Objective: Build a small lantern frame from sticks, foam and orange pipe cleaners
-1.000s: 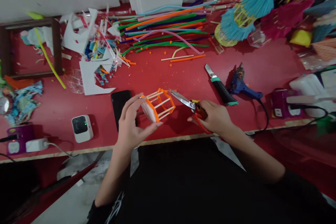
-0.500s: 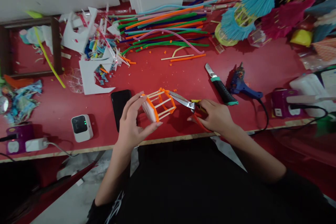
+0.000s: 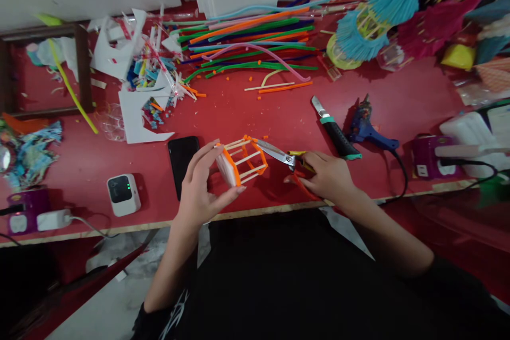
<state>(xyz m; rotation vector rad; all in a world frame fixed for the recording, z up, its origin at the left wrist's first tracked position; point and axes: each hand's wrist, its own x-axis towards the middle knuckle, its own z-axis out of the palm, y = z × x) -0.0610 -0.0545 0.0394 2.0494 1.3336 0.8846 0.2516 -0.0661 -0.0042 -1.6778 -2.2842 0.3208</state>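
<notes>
My left hand (image 3: 199, 188) grips a small cage-like frame (image 3: 242, 160) of pale sticks and orange rings, held sideways just above the red table (image 3: 279, 111). My right hand (image 3: 326, 178) is closed round the red handles of a pair of scissors (image 3: 279, 153). The blades point left and their tips touch the frame's far orange ring. A black phone (image 3: 182, 158) lies just left of the frame, partly behind my fingers.
Coloured pipe cleaners (image 3: 247, 42) lie at the back, paper scraps (image 3: 139, 79) to their left. A utility knife (image 3: 334, 130) and blue glue gun (image 3: 368, 127) lie right of the scissors. A white device (image 3: 123, 194) and purple socket (image 3: 27, 215) sit left. Tasselled lanterns (image 3: 378, 16) crowd the back right.
The scissors have slid slightly left, so the blade tips now meet the frame's orange ring. My left hand holds the frame almost still.
</notes>
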